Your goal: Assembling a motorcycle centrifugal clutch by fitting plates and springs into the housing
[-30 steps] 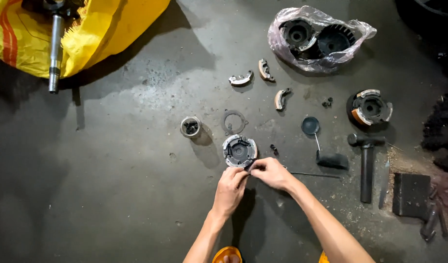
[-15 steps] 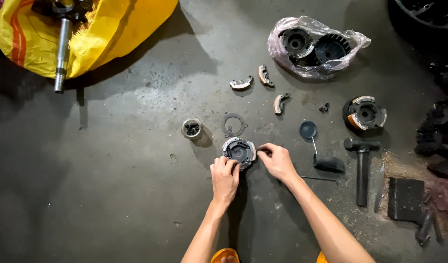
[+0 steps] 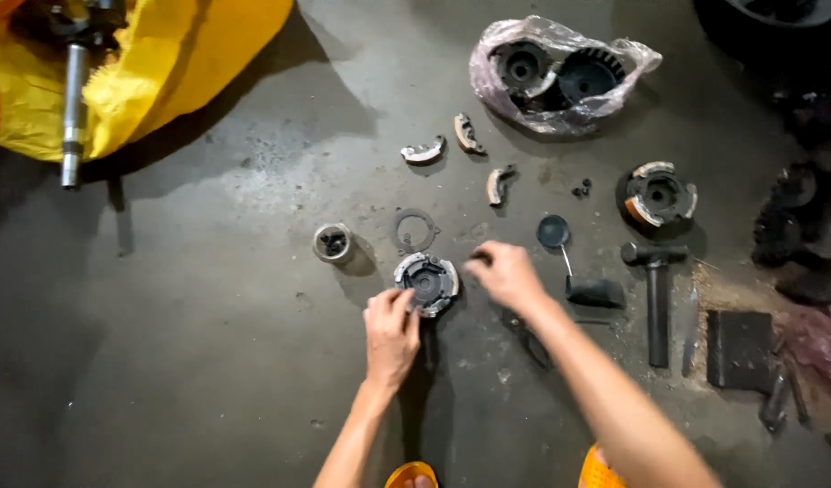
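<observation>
**Steadying a round clutch hub on the concrete floor**

Left hand pinches the clutch hub's rim, which lies flat mid-floor. Right hand hovers just beside it, loosely curled; whether it holds anything cannot be told. Three curved shoes lie apart, unfitted; a flat ring also waits.

A yellow bag with a metal shaft lies top left; a plastic-wrapped pair of gears (dark, toothed) sits above three curved shoes, beside a hammer.
</observation>
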